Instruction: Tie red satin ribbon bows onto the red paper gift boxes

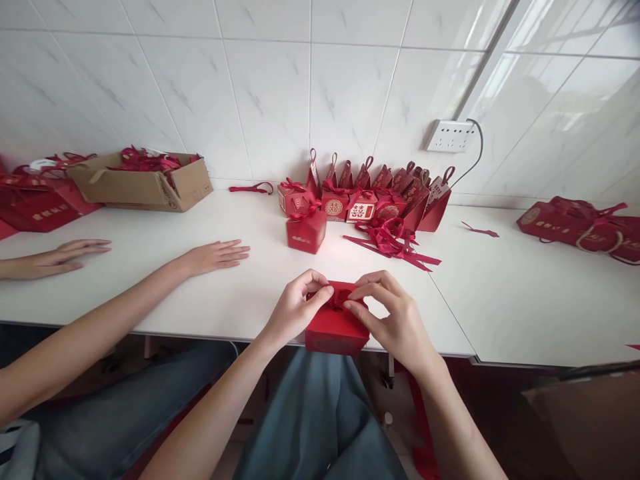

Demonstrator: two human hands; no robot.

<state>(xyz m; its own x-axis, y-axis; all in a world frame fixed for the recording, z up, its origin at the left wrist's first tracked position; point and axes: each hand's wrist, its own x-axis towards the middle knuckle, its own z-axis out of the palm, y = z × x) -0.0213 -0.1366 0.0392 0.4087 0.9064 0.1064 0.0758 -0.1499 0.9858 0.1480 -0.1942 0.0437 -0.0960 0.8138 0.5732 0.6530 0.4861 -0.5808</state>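
Observation:
A small red gift box (334,328) sits at the near edge of the white table (525,293). My left hand (296,308) pinches the top of the box from the left, fingers closed on its red ribbon. My right hand (393,315) pinches the same spot from the right, fingers curled over the box top. The ribbon itself is mostly hidden between my fingertips.
Another person's two hands (216,257) (60,257) lie flat on the table at left. A finished red box (306,230), a row of red boxes (367,197), loose ribbons (395,243), a cardboard carton (143,180), red bags (580,225) and a wall socket (451,135) lie beyond.

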